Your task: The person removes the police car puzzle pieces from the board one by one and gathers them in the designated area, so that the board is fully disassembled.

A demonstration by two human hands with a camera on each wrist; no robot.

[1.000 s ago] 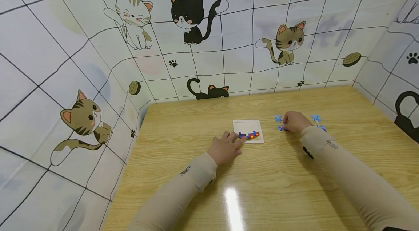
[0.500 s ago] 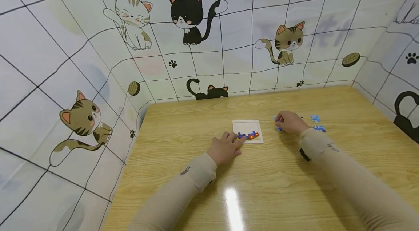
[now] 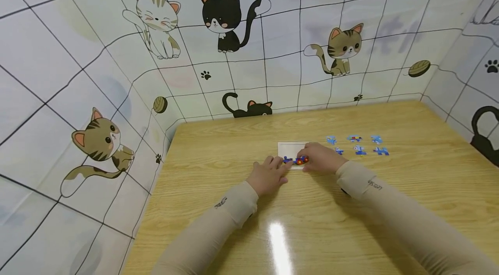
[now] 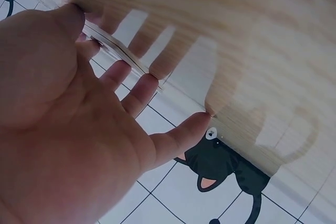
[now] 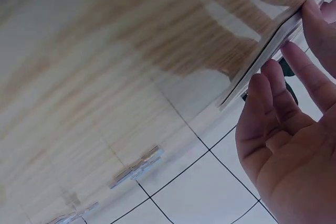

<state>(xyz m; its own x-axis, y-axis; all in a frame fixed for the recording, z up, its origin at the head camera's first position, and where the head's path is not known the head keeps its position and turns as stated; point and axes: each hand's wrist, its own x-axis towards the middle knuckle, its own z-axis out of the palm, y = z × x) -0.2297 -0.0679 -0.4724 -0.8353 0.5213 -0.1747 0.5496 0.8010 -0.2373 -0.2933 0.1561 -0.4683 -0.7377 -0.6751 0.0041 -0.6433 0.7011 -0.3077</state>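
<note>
A square white puzzle board [image 3: 285, 148] lies on the table, with joined blue and red pieces [image 3: 299, 161] along its near side. My left hand [image 3: 267, 177] rests at the board's left, fingers spread and thumb tip on the pieces. The left wrist view shows those fingers along the edge of the board [image 4: 118, 48]. My right hand [image 3: 320, 158] is over the board's right side, fingers bent and thumb at the near edge. In the right wrist view its fingertips are right at the edge of the board [image 5: 257, 64]. I cannot tell whether it pinches a piece.
Several loose blue jigsaw pieces [image 3: 359, 150] lie in two rows right of the board. The wooden table [image 3: 218, 149] meets a cat-print cloth [image 3: 288, 71] behind and at the sides. Glare [image 3: 278, 244] shows near the front.
My right hand has moved left from the loose pieces to the right side of the board, uncovering the rows behind it. My left hand has stayed in place.
</note>
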